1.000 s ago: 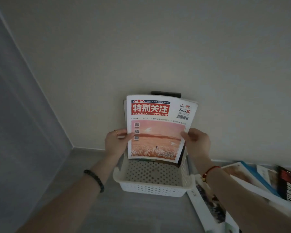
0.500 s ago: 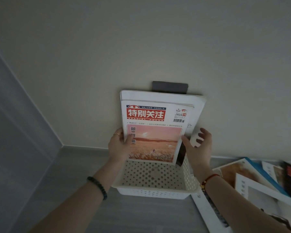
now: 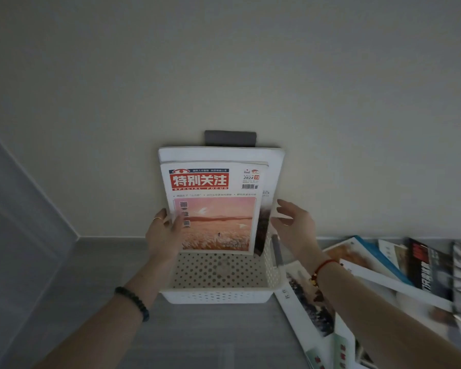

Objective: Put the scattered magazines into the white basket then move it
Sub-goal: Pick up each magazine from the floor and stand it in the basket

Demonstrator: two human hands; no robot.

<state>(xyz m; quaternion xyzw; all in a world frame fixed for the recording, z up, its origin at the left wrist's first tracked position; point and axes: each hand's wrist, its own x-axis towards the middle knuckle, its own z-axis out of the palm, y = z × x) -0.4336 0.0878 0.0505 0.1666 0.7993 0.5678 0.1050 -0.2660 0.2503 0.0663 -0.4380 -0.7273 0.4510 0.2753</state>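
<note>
A white perforated basket [image 3: 216, 295] sits on the grey floor against the wall. A stack of magazines stands upright in its far side; the front one has a red title band and a pink cover [image 3: 216, 209], with a bigger white one [image 3: 276, 166] behind it. My left hand [image 3: 163, 233] grips the pink magazine's left edge, thumb across the cover. My right hand [image 3: 296, 227] hovers just right of the stack with fingers spread, holding nothing. Several scattered magazines [image 3: 426, 267] lie on the floor to the right.
A dark grey plate [image 3: 230, 138] is on the wall just above the stack. A pale wall closes the far side; a grey panel [image 3: 19, 209] runs along the left. One long white magazine [image 3: 312, 312] lies right beside the basket.
The magazines have gone down into the basket and lean toward the wall. My right hand has let go of the stack and opened; my left hand still holds the front magazine.
</note>
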